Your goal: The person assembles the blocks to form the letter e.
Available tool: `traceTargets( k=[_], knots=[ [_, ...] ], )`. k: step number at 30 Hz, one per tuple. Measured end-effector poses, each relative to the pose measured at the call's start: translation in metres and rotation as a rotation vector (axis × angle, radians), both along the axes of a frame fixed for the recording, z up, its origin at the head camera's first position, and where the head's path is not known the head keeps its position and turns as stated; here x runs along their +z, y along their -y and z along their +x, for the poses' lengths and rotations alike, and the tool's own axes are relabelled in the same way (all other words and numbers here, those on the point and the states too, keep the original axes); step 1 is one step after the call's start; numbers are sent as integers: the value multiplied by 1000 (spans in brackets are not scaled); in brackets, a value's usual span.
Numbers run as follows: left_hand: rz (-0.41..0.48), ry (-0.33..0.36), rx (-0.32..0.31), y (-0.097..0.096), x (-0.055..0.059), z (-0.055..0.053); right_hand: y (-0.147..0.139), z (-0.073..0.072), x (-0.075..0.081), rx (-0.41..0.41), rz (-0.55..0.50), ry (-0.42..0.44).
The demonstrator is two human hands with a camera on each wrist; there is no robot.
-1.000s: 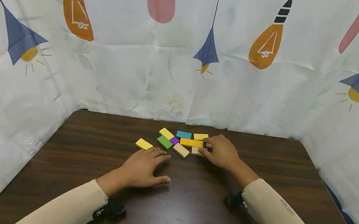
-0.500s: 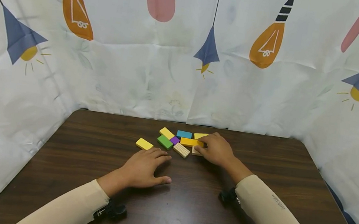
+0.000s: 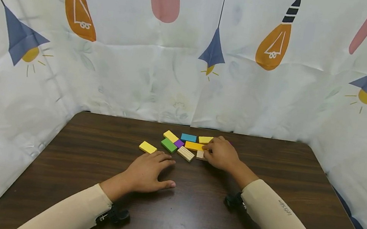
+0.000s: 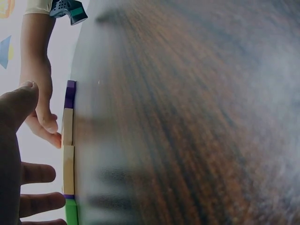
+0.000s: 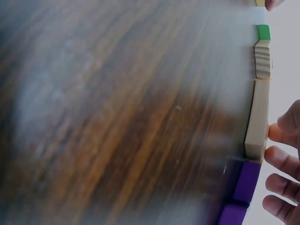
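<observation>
My left hand (image 3: 149,172) hovers low over the brown table, fingers spread and thumb out. Its fingertips reach just short of a yellow block (image 3: 147,147), and nothing is in its grasp. My right hand (image 3: 222,154) is over the right end of the block group, fingers loosely bent. Its fingertips lie right at the end of an orange block (image 3: 194,146) and over a plain wooden block (image 3: 200,155), partly hidden by the hand. From the right wrist view, the fingertips (image 5: 277,157) sit along the top edge of the wooden block (image 5: 258,123), beside two purple blocks (image 5: 246,182).
A blue block (image 3: 188,138), another yellow block (image 3: 171,136), a green block (image 3: 168,145), a small purple block (image 3: 178,143) and a striped wooden block (image 3: 185,153) lie close together. Behind the table (image 3: 178,213) hangs a white printed curtain (image 3: 123,76).
My right hand has shifted left and now overlaps the right ends of the orange and wooden blocks. The left hand has stayed in place.
</observation>
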State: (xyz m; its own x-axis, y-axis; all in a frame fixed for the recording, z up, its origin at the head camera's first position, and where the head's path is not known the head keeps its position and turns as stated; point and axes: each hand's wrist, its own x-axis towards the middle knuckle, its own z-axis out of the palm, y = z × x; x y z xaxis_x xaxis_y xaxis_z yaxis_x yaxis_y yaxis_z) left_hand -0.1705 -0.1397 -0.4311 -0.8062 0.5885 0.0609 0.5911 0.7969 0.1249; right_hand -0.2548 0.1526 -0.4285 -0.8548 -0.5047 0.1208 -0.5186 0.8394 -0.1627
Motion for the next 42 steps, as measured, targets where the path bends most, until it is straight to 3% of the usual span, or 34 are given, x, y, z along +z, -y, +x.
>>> traceTargets(
  k=[8, 20, 32, 37, 42],
  knots=[
    [0, 2, 4, 0, 1, 1, -5, 2, 3, 37, -6, 5],
    [-8, 14, 4, -2, 2, 3, -3, -7, 5, 55, 25, 11],
    [-1, 4, -3, -1, 1, 1, 0, -19, 13, 13, 61, 125],
    [6, 3, -5, 0, 1, 2, -1, -22, 13, 24, 81, 120],
    [7, 5, -10, 0, 1, 1, -5, -22, 10, 68, 69, 63]
  ],
)
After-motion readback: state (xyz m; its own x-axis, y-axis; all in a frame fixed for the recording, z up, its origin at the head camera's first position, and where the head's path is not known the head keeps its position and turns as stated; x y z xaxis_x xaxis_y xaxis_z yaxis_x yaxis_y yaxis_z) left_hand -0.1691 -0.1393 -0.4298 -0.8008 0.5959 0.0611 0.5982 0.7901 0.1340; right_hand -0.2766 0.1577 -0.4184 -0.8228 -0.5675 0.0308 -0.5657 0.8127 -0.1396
